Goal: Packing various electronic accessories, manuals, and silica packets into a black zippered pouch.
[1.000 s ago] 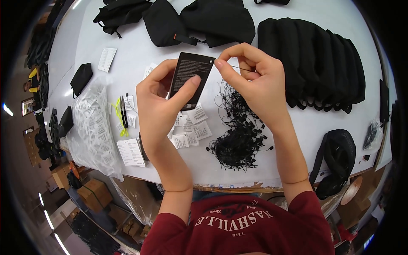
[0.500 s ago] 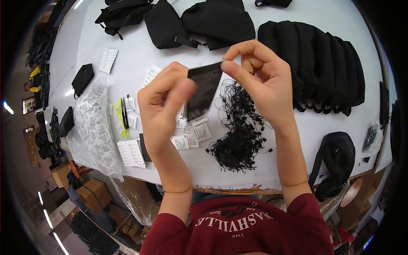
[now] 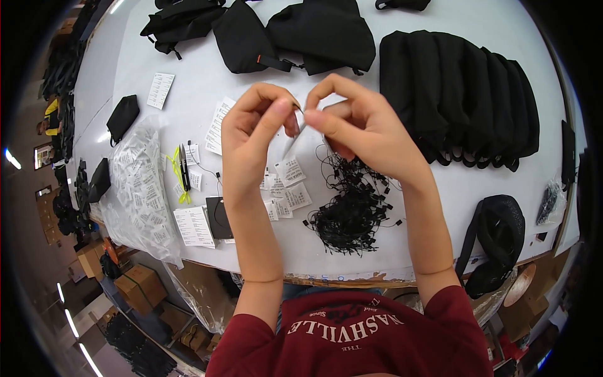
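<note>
Both hands meet above the middle of the table. My left hand [image 3: 254, 129] is closed in a pinch, thumb against forefinger, at the top of a dark hang tag [image 3: 293, 141]. My right hand [image 3: 361, 129] pinches at the same end, its fingertips almost touching the left ones. The tag is tilted nearly edge-on, so only a thin grey sliver shows; fingers hide the rest. Any string at its corner is too small to make out. Below the right hand lies a tangled pile of black tag strings [image 3: 348, 220]. Small white printed labels [image 3: 289, 196] lie below the left hand.
Black pouches [image 3: 323, 38] lie at the back, with a row of stacked black bags [image 3: 458, 94] at right. Left are a plastic bag of labels [image 3: 141, 195], thread snips [image 3: 184, 166], white printed cards [image 3: 193, 227] and a black card [image 3: 218, 217]. A black strap [image 3: 493, 242] lies front right.
The tag has turned from showing its broad dark face to nearly edge-on. My right hand has moved left and down, the left slightly right, bringing the fingertips together.
</note>
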The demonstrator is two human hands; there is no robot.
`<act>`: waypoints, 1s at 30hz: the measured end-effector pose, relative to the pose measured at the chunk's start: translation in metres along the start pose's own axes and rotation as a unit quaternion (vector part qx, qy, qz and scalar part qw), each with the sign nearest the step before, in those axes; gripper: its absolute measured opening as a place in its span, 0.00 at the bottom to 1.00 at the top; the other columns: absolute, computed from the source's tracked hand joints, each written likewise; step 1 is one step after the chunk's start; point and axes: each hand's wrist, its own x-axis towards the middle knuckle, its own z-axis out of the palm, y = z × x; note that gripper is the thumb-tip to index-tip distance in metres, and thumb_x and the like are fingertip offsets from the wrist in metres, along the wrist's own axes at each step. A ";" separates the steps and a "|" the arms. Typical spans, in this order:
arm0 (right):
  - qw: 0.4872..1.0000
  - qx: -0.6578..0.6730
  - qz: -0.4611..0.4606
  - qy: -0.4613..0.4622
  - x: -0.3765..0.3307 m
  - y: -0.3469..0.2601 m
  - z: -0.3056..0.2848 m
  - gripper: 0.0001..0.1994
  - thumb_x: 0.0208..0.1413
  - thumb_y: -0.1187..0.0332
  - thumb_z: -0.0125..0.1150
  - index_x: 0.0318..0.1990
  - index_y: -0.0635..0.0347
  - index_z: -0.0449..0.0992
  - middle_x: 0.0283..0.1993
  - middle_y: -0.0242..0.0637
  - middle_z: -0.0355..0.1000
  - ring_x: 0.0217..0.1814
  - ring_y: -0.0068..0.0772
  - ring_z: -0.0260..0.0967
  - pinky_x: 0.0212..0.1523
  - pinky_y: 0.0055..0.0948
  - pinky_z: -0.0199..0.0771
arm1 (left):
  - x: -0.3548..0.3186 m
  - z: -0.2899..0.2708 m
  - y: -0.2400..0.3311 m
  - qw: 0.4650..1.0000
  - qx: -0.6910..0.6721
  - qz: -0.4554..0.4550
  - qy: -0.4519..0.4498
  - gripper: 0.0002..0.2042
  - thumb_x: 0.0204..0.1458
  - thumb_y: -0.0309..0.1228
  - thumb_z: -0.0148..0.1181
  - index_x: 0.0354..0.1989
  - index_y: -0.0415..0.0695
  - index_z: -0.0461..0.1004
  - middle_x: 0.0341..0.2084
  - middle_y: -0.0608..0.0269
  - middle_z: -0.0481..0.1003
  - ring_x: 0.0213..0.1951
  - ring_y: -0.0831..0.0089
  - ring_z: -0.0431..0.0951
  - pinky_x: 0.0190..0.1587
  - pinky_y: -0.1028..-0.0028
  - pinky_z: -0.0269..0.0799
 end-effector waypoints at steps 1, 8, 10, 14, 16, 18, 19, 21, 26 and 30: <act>1.000 -0.023 0.006 -0.009 0.002 0.004 0.000 0.08 0.57 0.66 0.58 0.33 0.63 0.73 0.13 0.22 0.60 0.15 0.11 0.52 0.19 0.17 0.51 | 0.002 0.000 -0.003 1.000 -0.009 0.011 0.017 0.08 0.58 0.30 0.54 0.35 0.36 0.72 0.23 0.65 0.71 0.26 0.81 0.70 0.33 0.80 0.65; 0.998 -0.055 -0.004 0.020 0.004 0.006 -0.005 0.06 0.56 0.67 0.58 0.34 0.61 0.74 0.12 0.23 0.61 0.15 0.11 0.53 0.18 0.18 0.51 | 0.019 -0.025 -0.047 0.979 -0.030 -0.145 0.139 0.20 0.59 0.33 0.53 0.55 0.33 0.64 0.35 0.58 0.72 0.32 0.72 0.76 0.37 0.76 0.71; 0.997 -0.055 -0.008 0.045 0.004 0.006 -0.009 0.06 0.56 0.68 0.59 0.34 0.61 0.74 0.13 0.23 0.62 0.14 0.11 0.52 0.18 0.18 0.51 | 0.021 -0.020 -0.051 0.979 -0.055 -0.159 0.119 0.24 0.58 0.33 0.54 0.59 0.33 0.60 0.38 0.57 0.72 0.33 0.71 0.77 0.38 0.75 0.71; 0.998 -0.036 -0.013 0.042 0.005 0.004 -0.010 0.07 0.55 0.68 0.59 0.34 0.62 0.74 0.13 0.23 0.62 0.14 0.11 0.52 0.18 0.18 0.50 | 0.021 -0.016 -0.055 0.971 -0.168 -0.124 0.116 0.24 0.56 0.33 0.57 0.57 0.33 0.62 0.39 0.57 0.71 0.33 0.73 0.75 0.38 0.76 0.70; 0.995 -0.058 -0.022 0.077 0.005 0.004 -0.011 0.07 0.54 0.68 0.60 0.32 0.62 0.75 0.13 0.23 0.62 0.14 0.11 0.53 0.17 0.19 0.51 | 0.020 -0.014 -0.051 0.965 -0.199 -0.118 0.122 0.23 0.55 0.34 0.59 0.55 0.33 0.64 0.40 0.57 0.71 0.33 0.75 0.74 0.38 0.77 0.69; 0.986 -0.111 -0.037 0.120 0.007 0.008 -0.013 0.06 0.53 0.67 0.61 0.32 0.60 0.76 0.13 0.24 0.62 0.14 0.12 0.53 0.17 0.19 0.51 | 0.016 -0.010 -0.041 0.969 0.090 -0.104 0.203 0.16 0.52 0.32 0.62 0.45 0.34 0.72 0.35 0.60 0.72 0.34 0.78 0.73 0.37 0.79 0.68; 0.971 -0.164 -0.049 0.166 0.007 0.011 -0.015 0.06 0.52 0.67 0.62 0.31 0.59 0.77 0.13 0.24 0.62 0.14 0.12 0.53 0.17 0.20 0.52 | 0.014 0.000 -0.037 0.963 0.148 -0.031 0.223 0.11 0.50 0.31 0.65 0.36 0.35 0.76 0.28 0.63 0.74 0.32 0.80 0.73 0.35 0.80 0.67; 0.958 -0.206 -0.063 0.189 0.007 0.013 -0.015 0.05 0.51 0.67 0.63 0.31 0.58 0.78 0.13 0.25 0.61 0.14 0.13 0.53 0.17 0.21 0.52 | 0.008 0.009 -0.019 0.958 0.197 -0.037 0.207 0.10 0.50 0.30 0.64 0.35 0.35 0.76 0.25 0.64 0.75 0.30 0.80 0.73 0.34 0.80 0.67; 0.936 -0.267 -0.091 0.208 0.009 0.016 -0.005 0.05 0.49 0.67 0.64 0.32 0.55 0.80 0.12 0.28 0.60 0.14 0.18 0.53 0.18 0.22 0.52 | -0.003 0.015 -0.001 0.981 0.121 -0.067 0.139 0.09 0.50 0.25 0.63 0.39 0.35 0.78 0.23 0.65 0.77 0.24 0.82 0.72 0.30 0.83 0.66; 0.941 -0.282 -0.088 0.166 0.008 0.017 -0.007 0.05 0.49 0.67 0.64 0.32 0.56 0.81 0.12 0.30 0.63 0.14 0.20 0.56 0.18 0.22 0.55 | -0.004 0.008 0.004 0.979 0.120 -0.077 0.143 0.10 0.49 0.25 0.63 0.39 0.35 0.78 0.24 0.65 0.77 0.23 0.84 0.70 0.26 0.84 0.65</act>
